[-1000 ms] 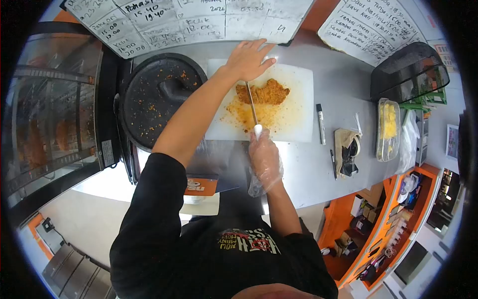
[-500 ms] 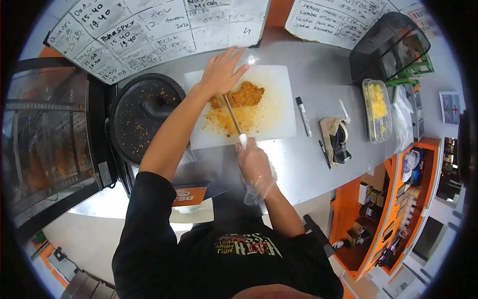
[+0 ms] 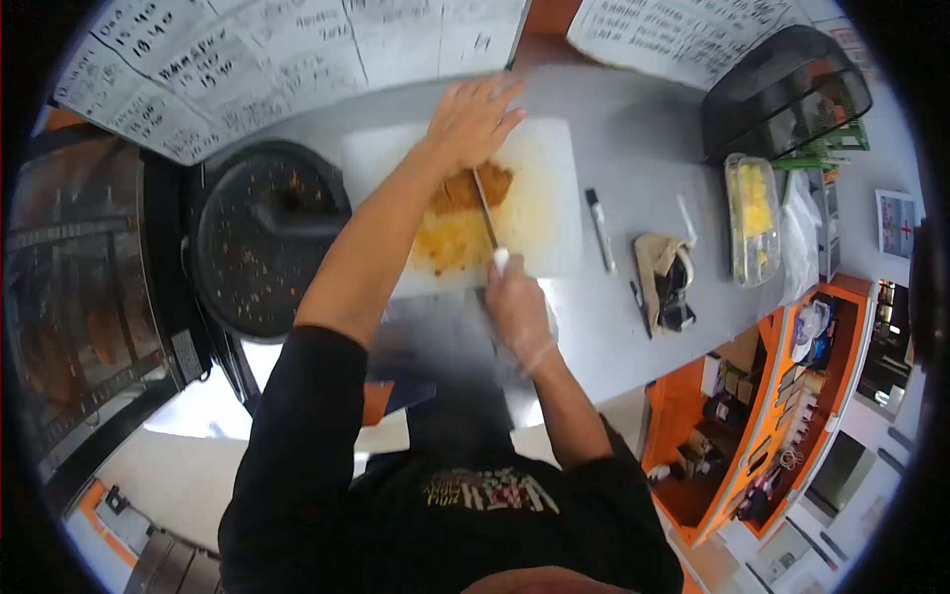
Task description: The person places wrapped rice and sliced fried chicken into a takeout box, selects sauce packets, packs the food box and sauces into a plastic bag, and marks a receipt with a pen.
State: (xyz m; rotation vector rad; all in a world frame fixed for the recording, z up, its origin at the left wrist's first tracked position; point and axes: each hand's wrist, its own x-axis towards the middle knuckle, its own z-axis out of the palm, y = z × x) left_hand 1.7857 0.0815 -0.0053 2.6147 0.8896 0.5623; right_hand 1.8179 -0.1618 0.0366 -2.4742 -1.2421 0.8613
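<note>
the knife (image 3: 484, 206) has shifted rightward across the fried meat (image 3: 453, 194)

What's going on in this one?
Someone's right hand, in a clear plastic glove, grips a knife by its white handle. The blade crosses a piece of brown fried food on a white cutting board. The left hand, bare, fingers spread, is at the blade's far end. Crumbs lie beside the food.

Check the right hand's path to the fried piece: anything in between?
The knife, gripped in the right hand, its blade reaching across the fried piece. Crumbs on the board seem no obstacle. The left hand, beyond, hides the blade's far end.
</note>
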